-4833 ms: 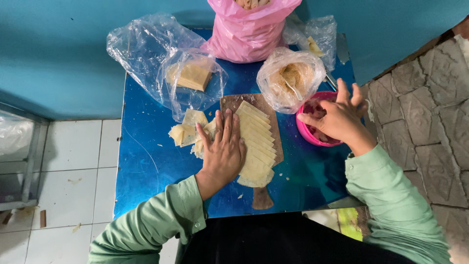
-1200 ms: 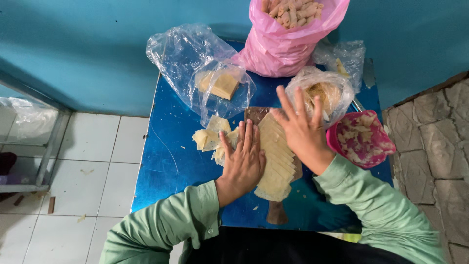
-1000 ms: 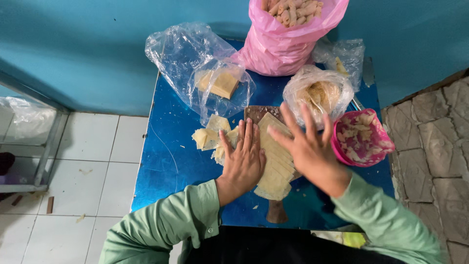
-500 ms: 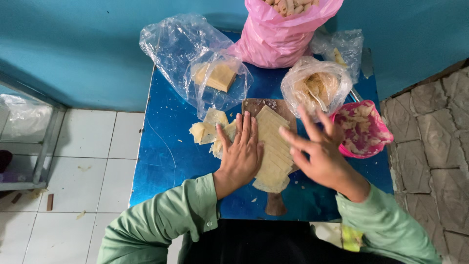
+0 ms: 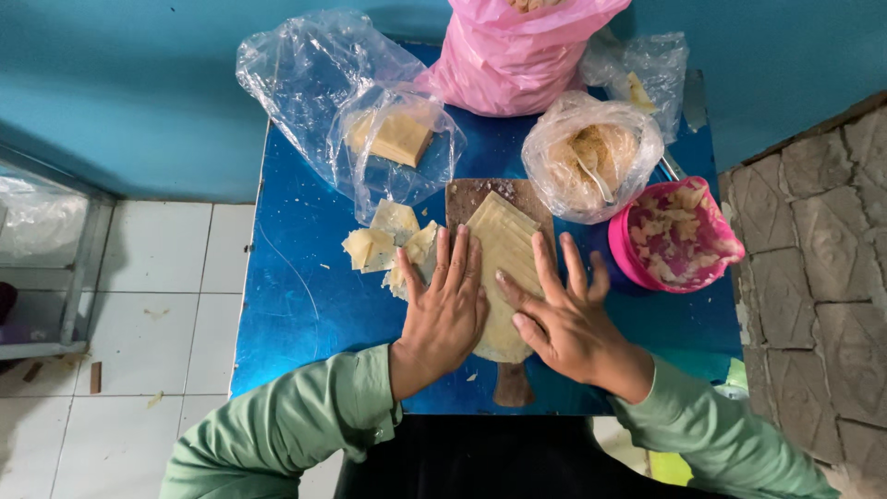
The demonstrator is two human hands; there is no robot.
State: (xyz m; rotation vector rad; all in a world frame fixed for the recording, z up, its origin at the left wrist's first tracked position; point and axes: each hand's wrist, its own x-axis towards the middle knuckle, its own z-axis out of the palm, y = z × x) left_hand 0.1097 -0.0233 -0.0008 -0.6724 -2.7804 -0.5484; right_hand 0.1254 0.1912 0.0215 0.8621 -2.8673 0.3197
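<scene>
On the shiny blue metal tabletop, far left, crumpled clear plastic bag lying open, beside it a second clear bag holding a stack of pale square wrappers. Below, loose torn wrapper pieces scattered just beside the brown wooden cutting board. Left hand flat, fingers spread, pressing the left edge of the fanned stack of thin pale dough sheets on the board, likely to keep it from sliding. Right hand also open and splayed, palm down on the stack's right side, gripping nothing. Further right, clear bag of shredded filling with a spoon, pink plastic bag behind, then round pink bowl of scraps near the edge, within reach.
</scene>
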